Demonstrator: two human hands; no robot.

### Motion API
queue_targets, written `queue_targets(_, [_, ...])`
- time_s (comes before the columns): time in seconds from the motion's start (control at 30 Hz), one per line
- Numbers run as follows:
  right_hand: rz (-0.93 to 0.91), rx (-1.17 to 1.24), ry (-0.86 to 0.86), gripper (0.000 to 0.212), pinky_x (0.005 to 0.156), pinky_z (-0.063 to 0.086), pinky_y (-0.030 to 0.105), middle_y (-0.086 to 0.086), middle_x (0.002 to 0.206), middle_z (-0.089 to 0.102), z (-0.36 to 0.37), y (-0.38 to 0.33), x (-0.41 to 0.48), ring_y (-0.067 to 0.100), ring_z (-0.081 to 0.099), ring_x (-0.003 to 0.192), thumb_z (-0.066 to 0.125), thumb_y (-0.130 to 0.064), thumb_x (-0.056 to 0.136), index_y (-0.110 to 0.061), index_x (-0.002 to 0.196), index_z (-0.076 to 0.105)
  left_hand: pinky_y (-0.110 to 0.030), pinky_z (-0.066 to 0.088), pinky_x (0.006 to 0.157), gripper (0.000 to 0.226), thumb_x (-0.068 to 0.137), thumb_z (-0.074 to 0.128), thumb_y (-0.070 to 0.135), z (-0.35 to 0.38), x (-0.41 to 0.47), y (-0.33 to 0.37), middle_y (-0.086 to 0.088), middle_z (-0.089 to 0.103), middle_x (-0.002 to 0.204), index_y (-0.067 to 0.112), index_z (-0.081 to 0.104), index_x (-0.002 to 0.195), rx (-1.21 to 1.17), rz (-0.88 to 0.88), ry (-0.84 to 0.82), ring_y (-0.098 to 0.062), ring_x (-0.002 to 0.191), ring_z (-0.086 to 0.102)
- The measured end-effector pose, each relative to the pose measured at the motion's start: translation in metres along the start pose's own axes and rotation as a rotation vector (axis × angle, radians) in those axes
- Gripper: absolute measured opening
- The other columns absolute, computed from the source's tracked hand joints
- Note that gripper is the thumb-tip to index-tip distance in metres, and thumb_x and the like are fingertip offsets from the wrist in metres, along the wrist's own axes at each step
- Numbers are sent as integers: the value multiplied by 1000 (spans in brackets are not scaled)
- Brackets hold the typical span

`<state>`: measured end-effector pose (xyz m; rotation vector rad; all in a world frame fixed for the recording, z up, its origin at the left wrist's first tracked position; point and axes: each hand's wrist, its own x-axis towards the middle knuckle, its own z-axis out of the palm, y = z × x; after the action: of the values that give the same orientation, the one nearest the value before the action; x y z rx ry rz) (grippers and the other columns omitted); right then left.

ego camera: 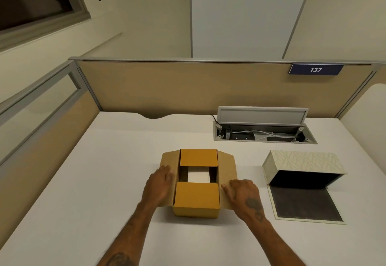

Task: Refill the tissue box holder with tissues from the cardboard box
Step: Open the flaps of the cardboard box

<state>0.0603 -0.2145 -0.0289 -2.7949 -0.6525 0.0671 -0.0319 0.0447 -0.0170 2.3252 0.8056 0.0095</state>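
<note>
A small brown cardboard box (pixel 197 200) stands in the middle of the white desk (pixel 100 182). Its two side flaps are spread outward; the near and far flaps lie half across the top. White tissues (pixel 198 176) show through the gap between them. My left hand (pixel 159 186) rests flat on the left flap, and my right hand (pixel 243 195) presses flat on the right flap. To the right lies the tissue box holder (pixel 302 163), cream with a leaf pattern, tipped open with its dark inside facing me and its dark-lined lid (pixel 305 205) flat on the desk.
An open cable hatch (pixel 264 135) with white cords sits in the desk behind the holder, its grey cover (pixel 262 115) raised. Beige partition walls (pixel 188 90) close off the back and left of the desk. A blue sign reading 137 (pixel 315 69) hangs on the partition.
</note>
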Motion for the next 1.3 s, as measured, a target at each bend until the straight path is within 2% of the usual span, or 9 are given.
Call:
queue_targets(0.13, [187,313,-130,72,71,52,35,3,83,71,1,-19,12,23,63,81,15,-75,85,-21,80,63,-32,40,92,53,99,30,47,9,2,17,-12,62,126,12,49,134,-59,-91,-67,-30,116,56])
queue_targets(0.23, [269,453,-214,52,63,42,30,2,77,66,1,-28,21,21,60,74,36,-61,94,-22,67,58,-36,48,87,56,97,30,52,12,7,17,-6,69,102,17,52,135,-128,-144,-121,-23,98,61])
queue_targets(0.37, [305,486,-254,46,62,40,27,3,71,61,10,-32,28,23,61,73,42,-40,98,-25,55,46,-33,46,79,49,98,32,48,17,5,19,2,66,90,19,59,128,-287,-202,-125,-18,89,60])
queue_targets(0.67, [325,465,-247,44,67,51,31,8,80,68,13,-34,30,23,63,74,41,-41,98,-18,64,56,-37,42,101,56,96,33,54,18,3,16,-7,58,135,23,44,141,-357,-208,-148,-25,121,53])
queue_targets(0.8, [217,260,-155,44,75,52,32,6,99,72,5,-28,28,24,66,89,41,-49,96,-16,96,69,-36,36,106,59,95,42,49,9,-1,15,-8,45,147,18,36,145,-317,-121,-116,-25,134,43])
queue_targets(0.93, [-59,38,125,41,83,53,43,11,119,64,7,-22,49,31,60,106,60,-42,87,-14,117,62,-37,24,115,79,83,49,67,-8,-11,10,6,23,158,29,24,149,-35,112,-88,-15,144,23])
queue_targets(1.1, [-224,-138,-10,68,100,44,54,17,140,51,14,-25,86,39,48,130,75,-38,76,-16,134,48,-42,-1,120,110,65,44,89,-9,-25,10,11,3,161,33,6,151,452,498,-260,-9,148,-3])
queue_targets(1.17, [-252,-181,-74,65,105,38,55,18,146,44,13,-29,92,40,38,136,69,-32,82,-16,138,42,-47,-9,119,112,64,43,89,0,-26,6,8,5,162,33,2,151,555,524,-301,-11,148,-5])
queue_targets(1.3, [-252,-178,-57,46,108,33,56,20,145,44,7,-29,101,41,34,138,59,-19,87,-9,131,50,-46,-8,117,99,69,53,75,4,-28,3,4,28,152,32,14,150,552,541,-241,-15,144,17])
